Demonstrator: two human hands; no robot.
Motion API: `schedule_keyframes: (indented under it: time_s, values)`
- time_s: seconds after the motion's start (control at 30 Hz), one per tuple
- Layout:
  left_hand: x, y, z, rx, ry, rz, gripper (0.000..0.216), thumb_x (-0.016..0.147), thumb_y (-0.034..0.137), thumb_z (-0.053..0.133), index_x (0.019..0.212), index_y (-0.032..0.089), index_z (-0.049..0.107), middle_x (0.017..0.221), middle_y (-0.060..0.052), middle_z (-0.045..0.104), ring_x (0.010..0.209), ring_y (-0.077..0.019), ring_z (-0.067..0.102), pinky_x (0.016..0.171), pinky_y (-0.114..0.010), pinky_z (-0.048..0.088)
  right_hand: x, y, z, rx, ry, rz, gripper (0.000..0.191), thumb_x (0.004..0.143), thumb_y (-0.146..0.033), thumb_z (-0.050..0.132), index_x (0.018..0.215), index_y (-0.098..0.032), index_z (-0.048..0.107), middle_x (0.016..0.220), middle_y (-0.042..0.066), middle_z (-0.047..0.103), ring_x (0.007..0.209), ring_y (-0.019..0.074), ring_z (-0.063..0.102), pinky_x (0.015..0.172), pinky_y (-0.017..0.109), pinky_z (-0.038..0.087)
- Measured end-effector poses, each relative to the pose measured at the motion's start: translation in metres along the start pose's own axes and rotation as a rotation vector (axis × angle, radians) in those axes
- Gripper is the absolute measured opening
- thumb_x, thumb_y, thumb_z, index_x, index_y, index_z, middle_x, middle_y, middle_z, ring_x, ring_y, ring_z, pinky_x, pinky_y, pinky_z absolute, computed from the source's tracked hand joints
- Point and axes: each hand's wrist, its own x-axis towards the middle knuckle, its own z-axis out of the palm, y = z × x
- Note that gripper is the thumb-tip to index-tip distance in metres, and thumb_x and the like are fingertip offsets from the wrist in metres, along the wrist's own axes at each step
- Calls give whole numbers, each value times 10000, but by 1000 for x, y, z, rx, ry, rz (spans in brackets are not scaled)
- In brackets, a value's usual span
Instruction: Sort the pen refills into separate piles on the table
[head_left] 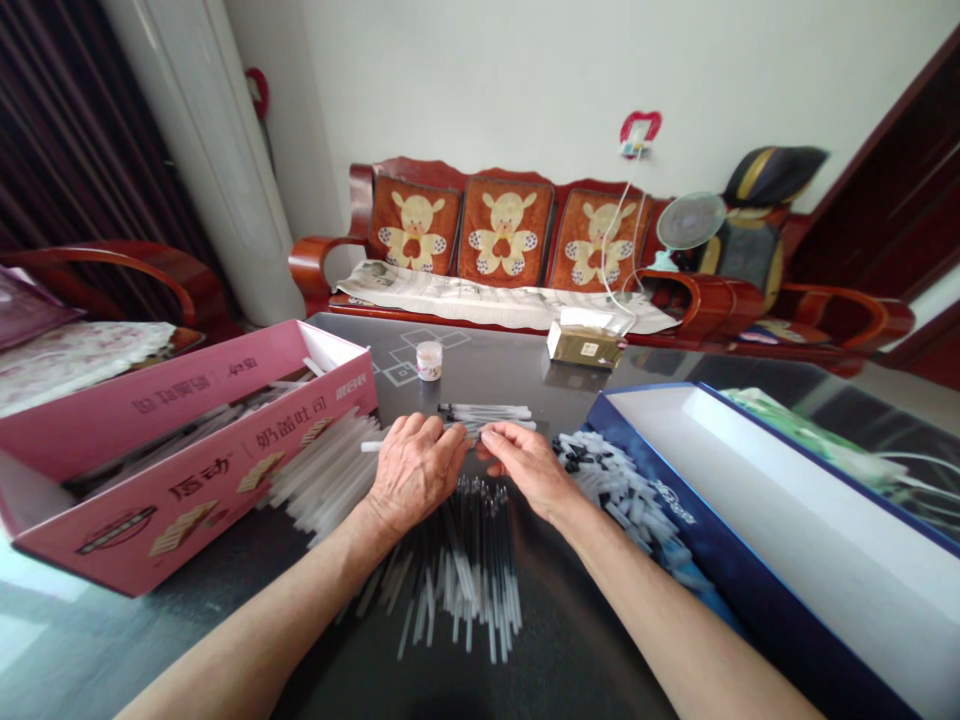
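Note:
My left hand (pixel 414 470) and my right hand (pixel 526 465) meet over the dark table (pixel 570 640), fingers curled round a clear pen barrel (pixel 373 446) that sticks out to the left of the left hand. Under both wrists lies a pile of black pen refills (pixel 465 570). A heap of translucent pen barrels (pixel 322 480) lies left of my left hand. Small white and black pen caps (pixel 619 485) are piled right of my right hand. A few finished pens (pixel 486 411) lie just beyond my fingers.
A pink cardboard box (pixel 187 470) with more barrels stands at the left. A blue-edged white box lid (pixel 787 510) lies at the right. A small white jar (pixel 429 360) and a tissue box (pixel 585 342) stand farther back, before a wooden sofa (pixel 487 240).

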Motion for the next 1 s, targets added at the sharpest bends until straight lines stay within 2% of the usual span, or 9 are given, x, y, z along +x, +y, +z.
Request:
schedule_keyframes:
  time_s: [0.07, 0.13, 0.23, 0.33, 0.5, 0.67, 0.73, 0.83, 1.0]
  values:
    - [0, -1, 0, 3, 1, -1, 321, 952, 375, 365, 917, 238, 654, 728, -49, 560, 745, -201, 481, 683, -340, 281, -1, -2, -1, 61, -32, 9, 314, 661, -381, 731, 914, -211, 654, 837, -2, 656, 764, 145, 619, 577, 226, 472]
    - [0, -1, 1, 7, 6, 4, 322, 953, 376, 362, 926, 241, 653, 728, -46, 559, 744, -201, 479, 686, -341, 280, -1, -2, -1, 68, -30, 31, 337, 677, -402, 720, 946, -214, 644, 874, 7, 653, 768, 147, 620, 555, 221, 471]
    - [0, -1, 2, 8, 18, 15, 312, 953, 371, 368, 924, 243, 651, 723, -40, 554, 740, -200, 473, 687, -342, 281, 1, 1, -1, -13, 24, 67, 362, 742, -522, 634, 847, -176, 652, 768, 24, 646, 683, 142, 605, 500, 217, 445]
    - [0, -1, 3, 3, 31, 23, 303, 949, 370, 382, 910, 242, 654, 711, -36, 550, 728, -198, 466, 684, -341, 281, 2, 3, 0, -56, 30, 55, 386, 743, -539, 627, 768, -155, 649, 679, 18, 628, 636, 129, 586, 490, 207, 429]
    - [-1, -1, 3, 5, 37, 21, 300, 948, 374, 387, 913, 246, 656, 709, -34, 548, 726, -200, 462, 686, -345, 278, 1, -1, -1, 106, -42, 64, 277, 664, -370, 742, 844, -180, 650, 748, -7, 636, 678, 114, 604, 503, 177, 438]
    - [-1, 0, 4, -2, 36, 39, 301, 949, 373, 387, 903, 244, 656, 707, -37, 546, 723, -197, 458, 682, -342, 274, 3, -2, -1, 251, -68, 202, 256, 762, -394, 664, 869, -162, 657, 754, 36, 669, 568, 79, 578, 392, 141, 322]
    - [-1, 0, 5, -10, 33, 46, 305, 949, 375, 387, 902, 239, 657, 712, -39, 550, 726, -197, 459, 684, -340, 277, 4, 0, -2, 269, -56, 221, 239, 750, -373, 684, 846, -155, 660, 710, 27, 658, 532, 65, 550, 389, 136, 306]
    - [0, -1, 5, -15, 29, 52, 305, 947, 375, 390, 903, 237, 658, 711, -39, 551, 725, -198, 458, 681, -338, 281, 3, 1, -3, 215, -58, 181, 220, 693, -319, 725, 824, -153, 667, 687, 9, 641, 536, 60, 534, 416, 140, 331]
    - [0, -2, 2, -14, 53, 56, 292, 941, 365, 410, 897, 234, 667, 690, -35, 549, 702, -194, 457, 668, -334, 283, 4, -15, -17, -155, 51, -81, 201, 694, -272, 648, 862, -165, 673, 717, 1, 635, 626, 103, 575, 502, 188, 430]
